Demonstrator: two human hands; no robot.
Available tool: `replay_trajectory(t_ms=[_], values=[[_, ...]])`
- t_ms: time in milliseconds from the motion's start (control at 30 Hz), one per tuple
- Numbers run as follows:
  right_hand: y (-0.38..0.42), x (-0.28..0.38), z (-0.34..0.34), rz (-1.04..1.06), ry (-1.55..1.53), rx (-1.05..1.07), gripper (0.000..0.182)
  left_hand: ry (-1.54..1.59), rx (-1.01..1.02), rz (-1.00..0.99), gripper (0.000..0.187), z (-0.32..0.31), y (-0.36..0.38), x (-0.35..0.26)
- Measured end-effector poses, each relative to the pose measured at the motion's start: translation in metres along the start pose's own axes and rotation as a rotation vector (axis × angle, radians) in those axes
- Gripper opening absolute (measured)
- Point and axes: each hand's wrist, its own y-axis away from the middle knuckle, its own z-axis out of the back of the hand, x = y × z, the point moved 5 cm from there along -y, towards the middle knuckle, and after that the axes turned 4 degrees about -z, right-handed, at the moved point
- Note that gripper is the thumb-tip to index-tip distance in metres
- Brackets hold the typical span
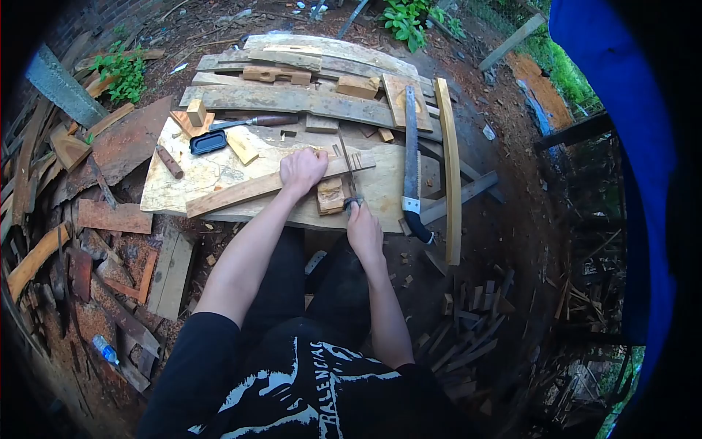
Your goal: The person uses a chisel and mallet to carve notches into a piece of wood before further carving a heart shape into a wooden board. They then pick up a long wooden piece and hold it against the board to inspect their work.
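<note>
My left hand (303, 170) is closed over a long wooden strip (241, 193) lying slantwise across the workbench. Near its right end the strip has several narrow cuts and rests by a small wood block (330, 196). My right hand (364, 228) grips the dark handle of a thin handsaw. The saw blade (346, 157) points away from me and crosses the strip at the cuts, just right of my left hand. A larger handsaw (411, 150) with a black handle lies to the right.
On the bench top (164, 192) are a black tray (208, 143), a chisel (267, 120), a round wooden piece (169, 162) and small blocks. Planks (263, 99) lie along the far side. A long batten (448, 175) extends past the right edge. Scrap wood (117, 217) covers the ground at left.
</note>
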Motion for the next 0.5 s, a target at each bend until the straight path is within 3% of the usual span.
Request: replay_trajectory(t_ms=[300,500], values=[[0.066,-0.015,0.033,-0.117,0.053,0.156,0.039,-0.001,0.013,-0.084,0.055,-0.002,-0.006,0.001],[-0.027,0.02,-0.004,0.047,-0.067,-0.031,0.04,-0.011,0.002,-0.106,0.054,-0.006,-0.008,0.001]])
